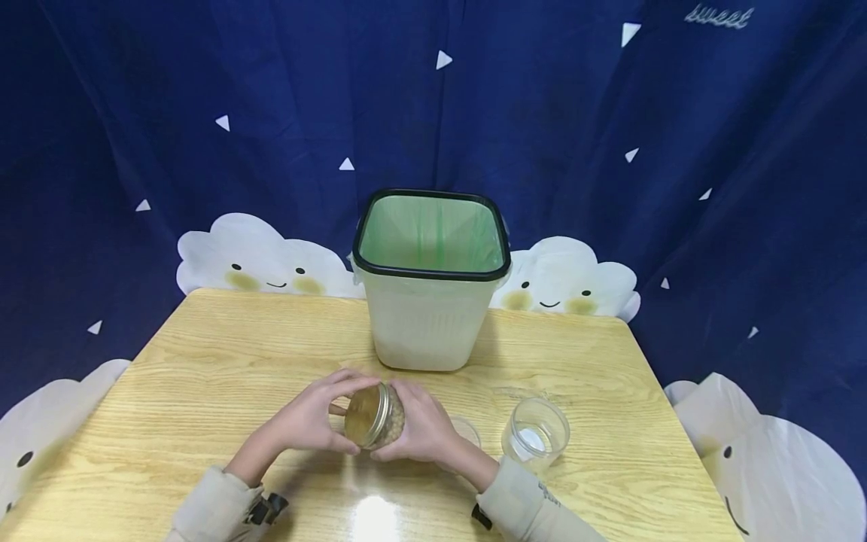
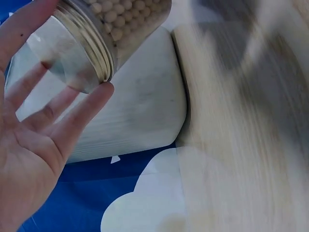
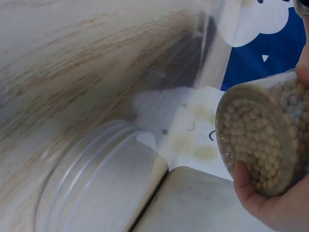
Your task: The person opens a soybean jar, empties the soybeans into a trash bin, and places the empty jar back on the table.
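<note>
The head view is bright, with white glare on the near worktop (image 1: 375,508) and the curtain (image 1: 291,98) darkest at far left. Both wrist views look duller and softer, the left's shadows blurred.

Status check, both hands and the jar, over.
Left hand grips lid, right hand holds jar. Jar tipped sideways, lid on, balls inside. Bin beyond, cup at right; neither seems in the way.

the jar (image 1: 394,423) has a smooth, clear wall, its lid (image 1: 362,416) a shiny metallic look; the balls (image 3: 252,145) inside are matt. at right, the container (image 1: 559,430) is clear, glossy plastic. the far bin (image 1: 433,320) is smooth, satin-matt plastic. the table (image 1: 271,335) shows glossy wood grain, the curtain (image 1: 291,98) matt, creased cloth. the near sleeves (image 1: 206,504) look like matt cloth.
</note>
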Available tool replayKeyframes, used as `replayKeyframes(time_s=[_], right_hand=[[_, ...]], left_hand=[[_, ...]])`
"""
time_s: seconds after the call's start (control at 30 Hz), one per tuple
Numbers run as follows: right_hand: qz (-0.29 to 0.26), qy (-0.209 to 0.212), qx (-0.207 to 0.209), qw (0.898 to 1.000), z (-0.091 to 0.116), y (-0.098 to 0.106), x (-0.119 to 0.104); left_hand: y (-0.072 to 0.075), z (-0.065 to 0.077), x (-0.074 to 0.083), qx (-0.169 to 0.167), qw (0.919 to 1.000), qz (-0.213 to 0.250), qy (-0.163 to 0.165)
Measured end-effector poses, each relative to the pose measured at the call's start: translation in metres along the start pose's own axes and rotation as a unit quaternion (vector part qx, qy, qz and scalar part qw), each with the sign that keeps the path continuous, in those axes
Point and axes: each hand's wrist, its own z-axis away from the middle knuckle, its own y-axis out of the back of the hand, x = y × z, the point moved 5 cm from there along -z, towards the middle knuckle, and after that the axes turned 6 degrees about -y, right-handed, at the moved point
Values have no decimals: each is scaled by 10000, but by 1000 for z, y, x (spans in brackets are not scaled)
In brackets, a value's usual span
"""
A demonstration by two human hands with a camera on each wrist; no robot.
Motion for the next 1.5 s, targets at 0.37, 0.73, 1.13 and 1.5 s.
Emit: replayKeyframes(time_s=[0.37,0.73,1.13,1.5], right_hand=[[355,186,224,9989,1,0,-2],[131,18,112,9999,1,2,-1],[36,63,20,10000,0,2,0],[285,122,119,9994,1,2,-1]], left_hand=[[-2,-3,-8,693,9941,-368,745],[0,0,2,375,9958,-833,105],[-1,0,3,89,9970,-627,-438],[-3,-6,-4,604,9932,-669,731]])
